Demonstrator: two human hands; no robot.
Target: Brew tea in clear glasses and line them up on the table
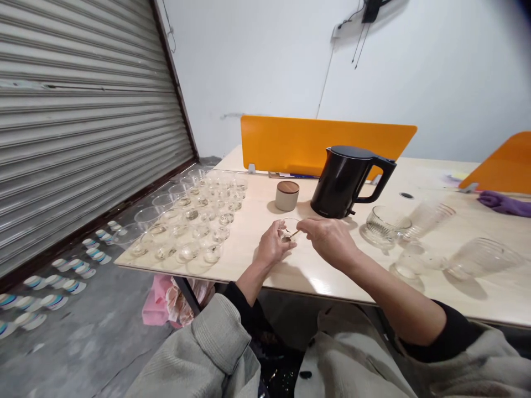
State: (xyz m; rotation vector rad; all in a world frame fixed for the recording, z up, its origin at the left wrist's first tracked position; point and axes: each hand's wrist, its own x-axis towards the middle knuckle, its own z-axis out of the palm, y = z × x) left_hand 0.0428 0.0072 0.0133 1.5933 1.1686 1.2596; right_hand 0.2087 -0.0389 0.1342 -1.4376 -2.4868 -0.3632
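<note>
My left hand [270, 244] is closed around a small clear glass cup [290, 223] near the table's front edge. Pinched in my right hand [332, 239] is a thin brown stick [295, 233], whose lower end reaches into the cup; whether it is a spoon I cannot make out. Something dark sits low in the cup, partly hidden by my fingers. Just beyond my hands stands a pale canister [287, 200] with a wooden lid. A black electric kettle [341, 182] is behind my right hand, its handle turned to the right.
Many clear cups [191, 214] crowd the table's left end. Ribbed glassware, including a wide glass cup [384, 225] and a tall glass [481, 258], is on the right. An orange divider [290, 145] runs behind, with a purple cloth [504, 203] far right. Lidded containers [74, 265] line the floor.
</note>
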